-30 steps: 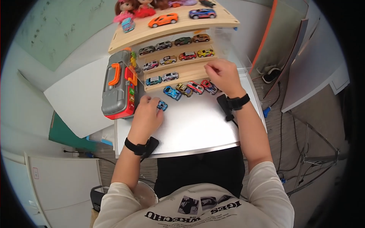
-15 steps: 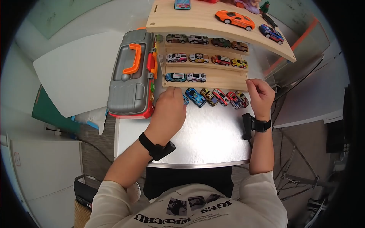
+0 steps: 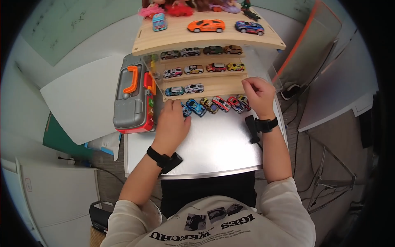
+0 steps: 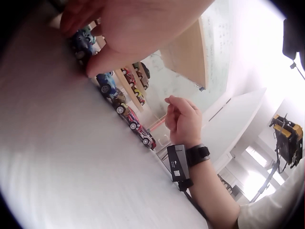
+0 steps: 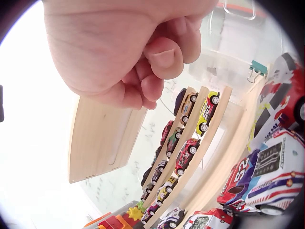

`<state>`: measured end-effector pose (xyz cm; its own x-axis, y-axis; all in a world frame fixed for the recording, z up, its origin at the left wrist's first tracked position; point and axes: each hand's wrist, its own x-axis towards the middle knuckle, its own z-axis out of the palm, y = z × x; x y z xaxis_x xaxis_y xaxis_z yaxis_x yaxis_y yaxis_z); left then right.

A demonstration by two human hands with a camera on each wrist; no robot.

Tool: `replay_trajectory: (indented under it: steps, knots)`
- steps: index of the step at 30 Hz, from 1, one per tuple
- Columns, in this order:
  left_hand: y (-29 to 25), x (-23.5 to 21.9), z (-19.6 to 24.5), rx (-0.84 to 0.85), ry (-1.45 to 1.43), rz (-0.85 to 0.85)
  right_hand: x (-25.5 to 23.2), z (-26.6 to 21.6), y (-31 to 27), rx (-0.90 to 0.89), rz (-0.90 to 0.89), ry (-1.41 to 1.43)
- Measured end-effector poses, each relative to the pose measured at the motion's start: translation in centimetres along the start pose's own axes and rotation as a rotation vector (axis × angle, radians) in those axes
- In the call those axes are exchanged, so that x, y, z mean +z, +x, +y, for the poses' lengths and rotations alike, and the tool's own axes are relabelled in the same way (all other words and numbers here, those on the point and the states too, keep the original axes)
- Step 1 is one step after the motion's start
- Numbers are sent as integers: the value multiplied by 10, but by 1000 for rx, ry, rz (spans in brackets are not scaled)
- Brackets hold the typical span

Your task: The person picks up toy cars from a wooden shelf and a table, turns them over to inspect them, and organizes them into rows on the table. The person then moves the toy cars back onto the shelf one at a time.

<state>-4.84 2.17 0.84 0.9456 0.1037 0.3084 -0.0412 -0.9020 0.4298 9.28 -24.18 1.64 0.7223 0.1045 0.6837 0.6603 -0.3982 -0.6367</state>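
My left hand [image 3: 172,125] pinches a small blue toy car [image 3: 186,110] between thumb and fingers, low over the metallic tabletop. This car is at the left end of a slanted row, beside another blue toy car [image 3: 196,107]. Further right in the row are a gold-and-dark car [image 3: 209,105], a white-and-red car [image 3: 221,103], a red car [image 3: 235,104] and a yellowish car [image 3: 244,101]. Off the row's right end, my right hand [image 3: 260,95] is raised with curled fingers and nothing in them. Behind the row, a stepped wooden rack [image 3: 222,85] bears several toy cars.
A grey-and-red toolbox [image 3: 128,108] with an orange handle stands left of the rack. Above the rack, a wooden board [image 3: 173,39] carries an orange car [image 3: 206,26], a blue car [image 3: 249,27], a turquoise vehicle [image 3: 159,22] and dolls [image 3: 179,9].
My left hand has brought the blue car up and right to the row's left end. My right hand has drawn right off the row, uncovering the yellowish car. The head view has shifted.
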Motion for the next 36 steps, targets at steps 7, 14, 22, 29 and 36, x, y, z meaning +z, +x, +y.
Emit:
replay_trajectory:
  steps: [7,14,22,29,36]
  knots:
    - [17,-2,25,147,212,134,1,-9,2,-119,79,50]
    - [79,26,25,246,346,2,8,0,1,-179,173,112]
    - [95,12,51,280,402,-151,12,-4,3,-217,302,171]
    - [7,-28,98,382,252,-266,15,-7,0,-146,297,252]
    - [-64,-30,52,172,459,-272,24,-5,-2,-133,264,241]
